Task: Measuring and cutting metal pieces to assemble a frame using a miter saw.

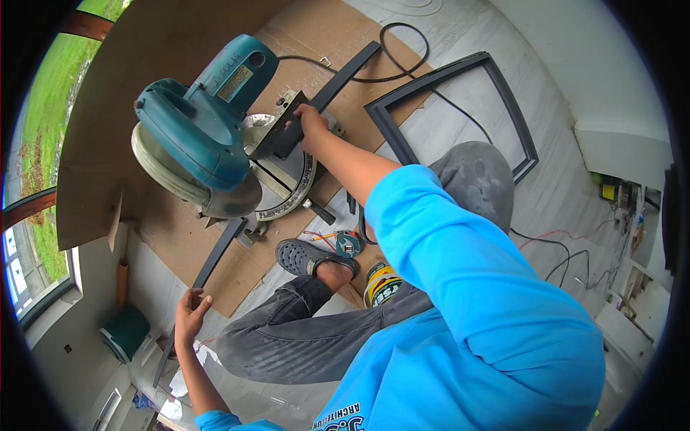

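Note:
A teal miter saw with a pale blade guard stands on cardboard in front of me, its head tilted toward the left. A long dark grey metal bar runs through it, sticking out at the far right and the near left. My left hand grips the near-left end, fingers curled round it and thumb raised. Across the saw's bed, my right hand is closed over a dark flat-sided block at the fence. Its fingertips are partly hidden there. The blade is out of sight under the guard.
A dark grey frame lies to the right, with a black power cord looping beside it. Near my shoe are a tape measure, a pencil and a yellow-green tin. A green bucket stands at the left wall.

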{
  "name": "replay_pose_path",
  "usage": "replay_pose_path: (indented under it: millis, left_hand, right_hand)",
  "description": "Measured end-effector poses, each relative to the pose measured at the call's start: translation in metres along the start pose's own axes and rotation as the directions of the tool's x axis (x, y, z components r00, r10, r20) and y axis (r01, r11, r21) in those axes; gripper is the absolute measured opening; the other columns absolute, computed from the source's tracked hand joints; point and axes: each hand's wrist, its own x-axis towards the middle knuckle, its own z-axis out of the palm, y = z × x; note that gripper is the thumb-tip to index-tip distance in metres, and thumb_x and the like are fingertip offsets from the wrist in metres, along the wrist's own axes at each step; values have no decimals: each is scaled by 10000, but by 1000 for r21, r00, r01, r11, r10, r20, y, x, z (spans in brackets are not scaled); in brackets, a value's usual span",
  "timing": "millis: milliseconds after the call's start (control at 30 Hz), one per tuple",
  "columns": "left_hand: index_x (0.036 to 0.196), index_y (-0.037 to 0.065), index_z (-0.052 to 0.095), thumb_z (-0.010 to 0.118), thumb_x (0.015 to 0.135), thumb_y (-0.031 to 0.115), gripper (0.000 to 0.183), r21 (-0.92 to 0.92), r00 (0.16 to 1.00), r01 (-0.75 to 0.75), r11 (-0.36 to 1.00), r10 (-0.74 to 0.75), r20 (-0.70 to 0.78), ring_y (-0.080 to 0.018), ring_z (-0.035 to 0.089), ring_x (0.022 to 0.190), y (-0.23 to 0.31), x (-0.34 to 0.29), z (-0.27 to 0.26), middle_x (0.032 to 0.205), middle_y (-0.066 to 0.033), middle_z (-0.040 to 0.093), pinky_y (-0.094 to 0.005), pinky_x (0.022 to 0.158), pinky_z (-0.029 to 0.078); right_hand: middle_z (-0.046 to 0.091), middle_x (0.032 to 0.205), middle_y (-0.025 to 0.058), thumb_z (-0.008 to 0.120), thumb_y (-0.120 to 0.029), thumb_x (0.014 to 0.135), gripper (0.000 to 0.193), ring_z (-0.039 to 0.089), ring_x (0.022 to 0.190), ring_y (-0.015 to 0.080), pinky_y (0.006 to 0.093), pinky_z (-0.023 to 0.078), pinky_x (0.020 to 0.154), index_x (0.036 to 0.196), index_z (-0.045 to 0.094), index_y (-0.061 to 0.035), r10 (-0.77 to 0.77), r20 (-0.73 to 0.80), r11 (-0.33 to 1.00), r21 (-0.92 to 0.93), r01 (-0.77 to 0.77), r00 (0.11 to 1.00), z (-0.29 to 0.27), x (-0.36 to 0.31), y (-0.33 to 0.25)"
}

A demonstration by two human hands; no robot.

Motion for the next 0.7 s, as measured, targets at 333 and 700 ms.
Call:
replay_pose_path:
  millis: [333,700]
  left_hand:
    - [1199,20,580,818,746,190,538,231,355,-842,488,823,-442,-247,620,862,304,-43,189,970,-125,605,-336,770,512]
    - [961,20,617,842,674,192,403,339,115,-817,467,708,-696,-300,608,770,354,-75,223,846,-112,580,-384,682,500]
  right_hand:
    - [592,736,128,670,-114,769,323,598,536,176,326,506,459,957,454,35,-614,298,765,-6,644,731,-91,-188,-119]
    - [580,707,136,703,-133,793,348,578,530,192,346,507,468,967,430,-3,-692,229,721,275,636,685,-117,-297,-159]
